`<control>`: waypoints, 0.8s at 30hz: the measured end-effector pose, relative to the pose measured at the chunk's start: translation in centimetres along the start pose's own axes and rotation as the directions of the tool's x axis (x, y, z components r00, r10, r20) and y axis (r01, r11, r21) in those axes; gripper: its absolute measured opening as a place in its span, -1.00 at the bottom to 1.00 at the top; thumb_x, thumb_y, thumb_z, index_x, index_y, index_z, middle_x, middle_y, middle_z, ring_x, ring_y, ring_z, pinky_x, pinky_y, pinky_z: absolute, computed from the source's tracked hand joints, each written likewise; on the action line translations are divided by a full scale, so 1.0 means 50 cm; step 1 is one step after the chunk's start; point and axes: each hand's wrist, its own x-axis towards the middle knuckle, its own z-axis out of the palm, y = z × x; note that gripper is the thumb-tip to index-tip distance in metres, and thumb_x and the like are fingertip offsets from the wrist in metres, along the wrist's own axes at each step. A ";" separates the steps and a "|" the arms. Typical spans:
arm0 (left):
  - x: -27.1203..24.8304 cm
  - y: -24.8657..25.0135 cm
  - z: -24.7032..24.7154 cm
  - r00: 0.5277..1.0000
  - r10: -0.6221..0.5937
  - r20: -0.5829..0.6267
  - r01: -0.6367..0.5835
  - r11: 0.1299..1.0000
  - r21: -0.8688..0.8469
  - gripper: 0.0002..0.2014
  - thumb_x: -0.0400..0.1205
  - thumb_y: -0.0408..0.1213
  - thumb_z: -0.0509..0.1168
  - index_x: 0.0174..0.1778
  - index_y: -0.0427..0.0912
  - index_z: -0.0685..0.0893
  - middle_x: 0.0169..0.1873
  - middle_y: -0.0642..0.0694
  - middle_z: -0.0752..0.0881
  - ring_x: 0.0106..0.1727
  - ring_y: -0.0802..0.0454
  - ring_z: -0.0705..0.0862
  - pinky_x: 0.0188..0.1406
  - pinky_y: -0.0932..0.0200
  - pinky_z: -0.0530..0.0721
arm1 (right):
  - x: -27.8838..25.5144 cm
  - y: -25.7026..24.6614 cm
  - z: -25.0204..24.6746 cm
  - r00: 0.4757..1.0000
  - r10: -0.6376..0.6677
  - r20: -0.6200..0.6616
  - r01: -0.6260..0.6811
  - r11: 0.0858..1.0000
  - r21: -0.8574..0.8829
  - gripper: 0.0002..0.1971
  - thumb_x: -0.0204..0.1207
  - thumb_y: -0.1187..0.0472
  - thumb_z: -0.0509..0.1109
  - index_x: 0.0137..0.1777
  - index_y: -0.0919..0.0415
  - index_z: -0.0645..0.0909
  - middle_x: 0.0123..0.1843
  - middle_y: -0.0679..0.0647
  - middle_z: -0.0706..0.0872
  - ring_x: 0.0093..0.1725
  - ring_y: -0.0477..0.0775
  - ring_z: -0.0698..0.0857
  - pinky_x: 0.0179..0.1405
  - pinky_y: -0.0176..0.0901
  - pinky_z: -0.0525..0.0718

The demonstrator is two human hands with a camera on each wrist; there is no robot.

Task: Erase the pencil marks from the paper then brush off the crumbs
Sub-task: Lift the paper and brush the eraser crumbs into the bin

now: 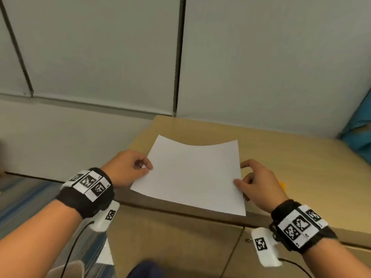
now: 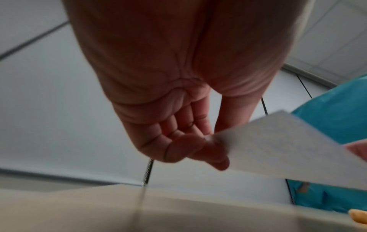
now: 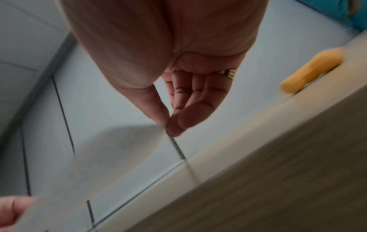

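Note:
A white sheet of paper [image 1: 192, 173] is held up off the wooden desktop [image 1: 281, 155], sagging in the middle. My left hand [image 1: 140, 167] pinches its left edge between thumb and fingers; the left wrist view shows the paper [image 2: 278, 149] clamped at my left hand [image 2: 210, 141]. My right hand [image 1: 245, 181] pinches the right edge, and in the right wrist view the thumb and fingers of my right hand [image 3: 168, 124] meet on the paper [image 3: 99, 157]. No pencil marks show on the sheet. An orange eraser [image 3: 311, 70] lies on the desk just right of my right hand, also seen as the eraser [image 1: 282, 185].
The desk stands against grey wall panels [image 1: 100, 57]. A blue bag [image 1: 357, 133] sits at the far right of the desktop. Cabinet fronts [image 1: 170, 237] drop below the desk's near edge. Carpet floor [image 1: 20, 197] lies to the left.

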 end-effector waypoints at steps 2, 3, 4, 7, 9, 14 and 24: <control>0.057 0.034 0.023 0.997 -0.015 0.076 0.015 1.000 0.005 -0.88 0.58 -0.35 0.50 -0.15 -0.01 0.85 -0.25 -0.08 0.77 -0.26 0.02 0.71 -0.16 0.16 0.70 | 0.015 0.035 -0.034 0.999 0.018 0.028 -0.015 0.997 -0.081 -0.48 0.61 0.25 0.54 0.39 -0.18 0.39 -0.26 0.08 0.84 -0.37 -0.01 0.82 -0.23 -0.02 0.85; 0.082 0.051 0.034 0.994 -0.017 0.110 0.017 1.000 0.002 -0.90 0.57 -0.36 0.51 -0.14 -0.06 0.86 -0.29 -0.09 0.76 -0.29 0.02 0.71 -0.20 0.13 0.72 | 0.024 0.052 -0.050 0.998 0.038 0.042 -0.033 0.993 -0.111 -0.49 0.60 0.26 0.53 0.38 -0.18 0.40 -0.23 0.09 0.84 -0.35 0.00 0.83 -0.21 -0.01 0.87; 0.106 0.067 0.044 0.990 -0.019 0.139 0.019 1.000 0.003 -0.92 0.56 -0.37 0.53 -0.13 -0.10 0.86 -0.31 -0.11 0.75 -0.31 0.01 0.70 -0.24 0.12 0.73 | 0.035 0.068 -0.066 0.996 0.065 0.057 -0.058 0.991 -0.123 -0.56 0.60 0.28 0.53 0.33 -0.13 0.45 -0.20 0.09 0.84 -0.33 0.03 0.84 -0.20 -0.01 0.88; 0.163 0.097 0.076 0.981 -0.052 0.187 0.039 0.996 0.076 -0.94 0.54 -0.36 0.55 -0.14 -0.11 0.85 -0.32 -0.10 0.73 -0.35 0.04 0.68 -0.31 0.17 0.69 | 0.069 0.104 -0.105 0.987 0.124 0.101 -0.102 0.974 -0.202 -0.75 0.59 0.33 0.49 0.15 0.00 0.61 -0.12 0.11 0.83 -0.25 0.09 0.85 -0.21 -0.01 0.88; 0.186 0.103 0.092 0.968 -0.085 0.236 0.048 0.986 0.159 -0.92 0.53 -0.31 0.57 -0.14 -0.06 0.83 -0.30 -0.04 0.72 -0.34 0.07 0.65 -0.31 0.25 0.62 | 0.088 0.123 -0.130 0.988 0.122 0.096 -0.083 0.938 -0.337 -0.82 0.58 0.28 0.49 0.08 0.00 0.63 -0.06 0.01 0.77 -0.13 0.07 0.80 -0.23 -0.16 0.77; 0.219 0.111 0.110 0.933 -0.138 0.333 0.078 0.979 0.189 -0.84 0.52 -0.35 0.58 -0.02 -0.13 0.79 -0.31 -0.07 0.67 -0.45 0.06 0.67 -0.41 0.25 0.61 | 0.117 0.165 -0.180 0.962 0.229 0.147 -0.101 0.803 -0.588 -0.60 0.52 -0.08 0.55 0.32 -0.05 0.64 0.25 -0.03 0.66 0.20 0.07 0.68 0.16 -0.07 0.69; 0.225 0.139 0.100 0.868 -0.227 0.442 0.109 0.955 0.278 -0.81 0.56 -0.22 0.55 0.05 0.06 0.76 -0.07 -0.10 0.61 -0.19 -0.03 0.69 -0.06 0.02 0.82 | 0.145 0.175 -0.184 0.930 0.297 0.214 -0.099 0.768 -0.632 -0.66 0.54 -0.08 0.56 0.14 0.15 0.76 0.09 0.09 0.81 0.11 0.13 0.79 0.11 -0.01 0.79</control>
